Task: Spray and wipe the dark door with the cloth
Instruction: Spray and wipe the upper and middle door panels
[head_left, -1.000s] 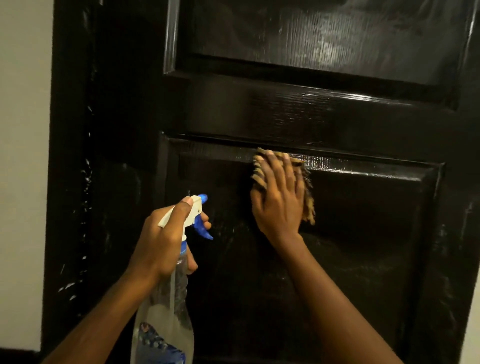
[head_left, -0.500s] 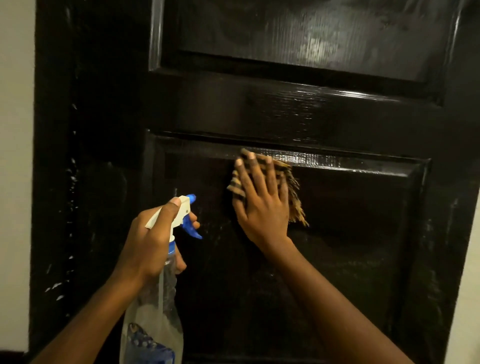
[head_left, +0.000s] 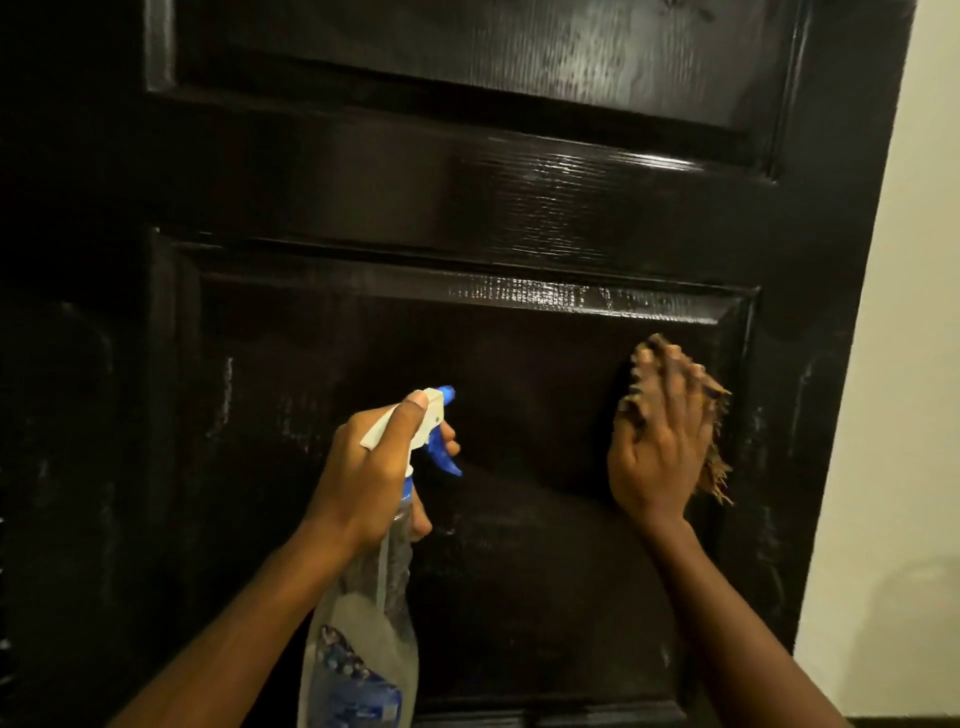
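Spray bottle (head_left: 363, 623), clear with a blue label, is nearest, in front of the left half of the lower panel (head_left: 519, 571). Its long axis runs roughly upright, leaning top-right, and the blue nozzle (head_left: 445, 393) points at the panel. The left hand (head_left: 371, 473) grips its neck, 1 digit along the white head. Farther in, the right hand (head_left: 660, 447) lies flat, fingers together and pointing up, pressing the tan cloth (head_left: 716, 470) against the panel's right edge. The dark door (head_left: 467, 208) stands upright, with a pale wall (head_left: 909, 364) right of the panel.
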